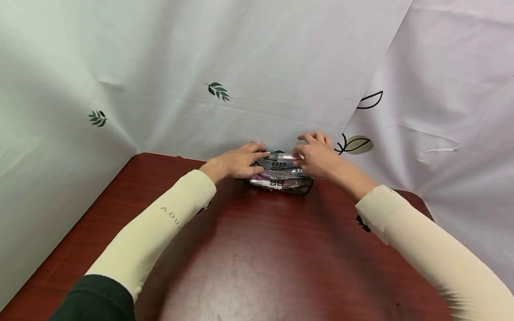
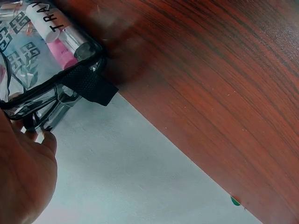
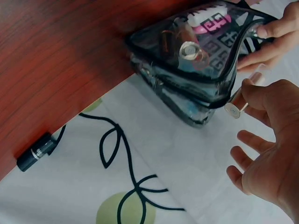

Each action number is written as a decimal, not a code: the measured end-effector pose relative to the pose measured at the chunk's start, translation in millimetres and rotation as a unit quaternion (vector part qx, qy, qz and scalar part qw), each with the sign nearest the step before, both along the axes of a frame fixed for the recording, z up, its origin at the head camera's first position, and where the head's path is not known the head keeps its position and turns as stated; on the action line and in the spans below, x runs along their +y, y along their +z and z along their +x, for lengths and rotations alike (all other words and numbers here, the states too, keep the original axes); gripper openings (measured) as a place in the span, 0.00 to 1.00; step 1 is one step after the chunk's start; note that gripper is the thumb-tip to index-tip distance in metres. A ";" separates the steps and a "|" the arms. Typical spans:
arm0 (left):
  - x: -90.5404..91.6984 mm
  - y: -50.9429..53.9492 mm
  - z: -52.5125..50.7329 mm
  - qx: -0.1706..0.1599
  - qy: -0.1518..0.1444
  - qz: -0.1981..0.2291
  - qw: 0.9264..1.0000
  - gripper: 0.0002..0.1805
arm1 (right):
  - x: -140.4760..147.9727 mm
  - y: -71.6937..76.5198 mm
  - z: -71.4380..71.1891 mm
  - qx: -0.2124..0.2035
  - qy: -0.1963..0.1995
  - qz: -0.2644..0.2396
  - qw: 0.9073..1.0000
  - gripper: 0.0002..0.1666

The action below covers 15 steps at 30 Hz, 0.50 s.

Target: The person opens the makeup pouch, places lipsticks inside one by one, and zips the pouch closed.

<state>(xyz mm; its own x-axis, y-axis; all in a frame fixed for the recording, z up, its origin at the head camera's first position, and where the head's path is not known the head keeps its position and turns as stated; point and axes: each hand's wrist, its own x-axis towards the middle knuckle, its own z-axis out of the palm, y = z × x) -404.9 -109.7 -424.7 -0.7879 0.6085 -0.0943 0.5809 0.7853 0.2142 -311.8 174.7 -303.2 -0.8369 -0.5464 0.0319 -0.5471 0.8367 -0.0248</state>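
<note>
At the back edge of the table lies a clear cosmetics pouch (image 1: 278, 180) with black trim and a dark repeated pattern. Through its plastic show a white-and-pink tube (image 3: 210, 19) and several other small cosmetics. My left hand (image 1: 241, 162) holds the pouch by its opening edge; in the left wrist view that hand (image 2: 25, 172) is only partly visible. Above the opening, my right hand (image 1: 318, 158) pinches a small clear tube (image 3: 237, 103) with pinkish contents between thumb and index finger, its other fingers spread. The tube's far end is close to the left fingers.
A small black bottle (image 3: 33, 153) with a pale band lies at the table's back edge. The reddish-brown table (image 1: 249, 260) extends toward me. White printed cloth (image 1: 265, 55) hangs right behind the pouch and along both sides.
</note>
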 end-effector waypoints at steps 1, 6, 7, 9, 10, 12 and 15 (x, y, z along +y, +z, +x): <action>-0.2 -0.3 -0.5 0.000 -0.001 0.003 1.000 0.42 | -2.5 -0.9 -0.1 0.001 0.001 -0.001 1.000 0.12; -0.8 -2.5 -4.1 0.002 -0.003 0.013 1.000 0.42 | -12.4 -5.4 -2.0 0.007 0.007 -0.003 1.000 0.12; -0.8 -3.0 -5.1 0.000 -0.002 0.014 1.000 0.42 | -14.1 -5.8 -2.3 0.006 0.009 -0.004 1.000 0.12; -0.8 -5.0 -8.0 -0.006 -0.002 0.014 1.000 0.43 | -17.1 -6.1 -3.0 0.004 0.011 -0.003 1.000 0.12; -1.0 -6.1 -9.4 -0.010 -0.002 0.013 1.000 0.43 | -18.5 -5.9 -3.0 0.002 0.012 -0.003 1.000 0.12; -1.4 -7.5 -11.9 -0.016 -0.001 0.014 1.000 0.44 | -21.1 -5.4 -3.2 0.000 0.014 -0.003 1.000 0.12; -2.2 -7.9 -12.9 -0.017 0.000 0.015 1.000 0.44 | -23.8 -5.3 -4.0 0.000 0.017 0.000 1.000 0.14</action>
<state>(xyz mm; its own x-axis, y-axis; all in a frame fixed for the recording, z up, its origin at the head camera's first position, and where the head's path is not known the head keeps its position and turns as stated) -417.8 -111.9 -432.7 -0.7843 0.6118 -0.1030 0.5730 0.7780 0.2576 -315.8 150.9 -308.5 -0.8184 -0.5738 0.0311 -0.5745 0.8181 -0.0250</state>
